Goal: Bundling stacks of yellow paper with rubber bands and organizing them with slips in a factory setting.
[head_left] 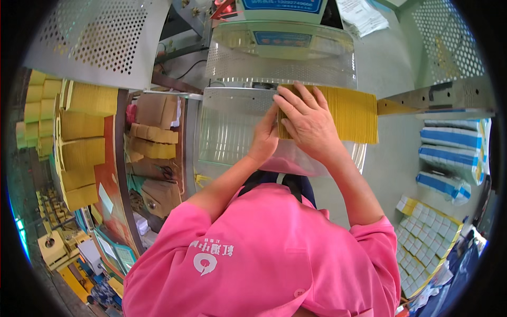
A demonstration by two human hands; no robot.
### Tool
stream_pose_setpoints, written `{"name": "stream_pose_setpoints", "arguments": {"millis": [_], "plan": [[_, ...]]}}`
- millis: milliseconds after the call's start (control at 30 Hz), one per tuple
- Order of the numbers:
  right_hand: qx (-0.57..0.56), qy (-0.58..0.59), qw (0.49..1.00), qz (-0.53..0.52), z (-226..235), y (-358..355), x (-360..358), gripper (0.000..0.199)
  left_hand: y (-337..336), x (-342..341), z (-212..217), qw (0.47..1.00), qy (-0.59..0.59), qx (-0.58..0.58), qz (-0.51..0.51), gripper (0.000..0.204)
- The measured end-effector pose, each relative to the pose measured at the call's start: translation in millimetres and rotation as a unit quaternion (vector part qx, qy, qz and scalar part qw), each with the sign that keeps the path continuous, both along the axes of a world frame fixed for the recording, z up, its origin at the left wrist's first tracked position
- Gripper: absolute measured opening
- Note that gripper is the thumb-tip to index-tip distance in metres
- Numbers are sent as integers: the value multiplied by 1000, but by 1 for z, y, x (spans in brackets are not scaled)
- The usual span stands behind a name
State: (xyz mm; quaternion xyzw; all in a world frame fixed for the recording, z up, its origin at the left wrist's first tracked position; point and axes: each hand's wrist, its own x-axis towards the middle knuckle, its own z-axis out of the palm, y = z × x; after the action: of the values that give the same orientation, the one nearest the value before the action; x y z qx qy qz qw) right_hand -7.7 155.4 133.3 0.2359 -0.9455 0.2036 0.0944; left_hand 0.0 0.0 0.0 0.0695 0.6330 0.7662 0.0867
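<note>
A long, tightly packed stack of thin yellow paper pieces lies in front of me, its edges showing as fine lines. My right hand rests flat over the left part of the stack, fingers spread and reaching to its far edge. Against the left end presses my left hand, its fingers close together and partly hidden by the right hand. Under and left of the stack is a clear plastic-topped work surface with a perforated metal strip behind it.
A clear guard stands beyond the hands, and a metal bar runs off right. Yellow paper stacks fill a table at left, beside a shelf with brown bundles. Blue-and-white wrapped packs and a tray of small packs sit at right.
</note>
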Motion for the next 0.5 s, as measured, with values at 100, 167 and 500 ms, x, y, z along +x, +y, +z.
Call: {"name": "stream_pose_setpoints", "arguments": {"millis": [100, 167, 500], "plan": [[19, -4, 1000, 0, 0, 2, 0, 40, 3, 2, 6, 999, 24, -21, 8, 58], [17, 9, 1000, -10, -1, -7, -3, 40, -10, -3, 9, 998, 26, -59, -3, 59], [-12, -1, 998, -54, -5, -5, 8, 51, 3, 2, 16, 991, 40, -120, -36, 52]]}}
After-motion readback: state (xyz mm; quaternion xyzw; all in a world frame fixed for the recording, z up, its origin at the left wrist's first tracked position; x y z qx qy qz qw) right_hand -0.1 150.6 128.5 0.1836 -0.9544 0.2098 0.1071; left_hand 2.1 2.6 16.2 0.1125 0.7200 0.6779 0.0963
